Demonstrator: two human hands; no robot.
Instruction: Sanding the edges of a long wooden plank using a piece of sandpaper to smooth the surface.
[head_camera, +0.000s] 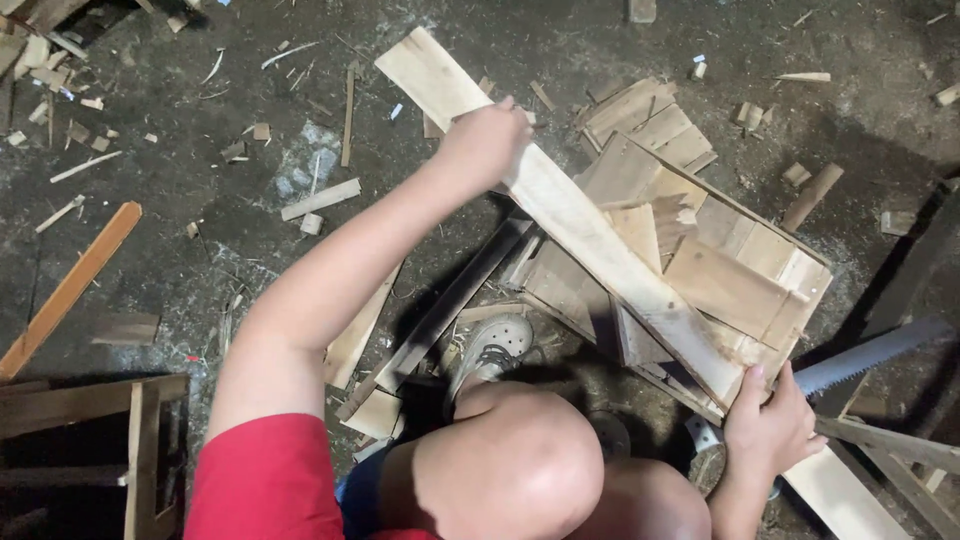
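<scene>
Head view, looking straight down past a bare knee (520, 460) and a red sleeve (265, 480). A long pale wooden plank (570, 215) runs diagonally from upper left to lower right, lying across a shallow box of rough brown boards (730, 270). Left hand (485, 140) is clamped around the plank's upper part, fingers wrapped over its edge. Right hand (770, 420) closes on the plank's lower end where it meets the box corner; the fingers are curled, and a grey toothed saw blade (870, 355) sticks out to the right from just beside this hand, though whether the hand also holds the saw's handle cannot be told. No packages, labels or signs show anywhere. A white perforated shoe (490, 350) is planted under the plank, just left of the box, next to a dark narrow batten (450, 305) that slants beneath the plank. Dark dirt floor (200, 210) is littered with chips and offcuts: a small pale wood strip (320, 198) lies well to the left, an orange-brown lath (70, 290) near the left edge, a dark wooden frame (110, 440) at lower left. More pale planks (850, 495) lie under the right hand at lower right.
</scene>
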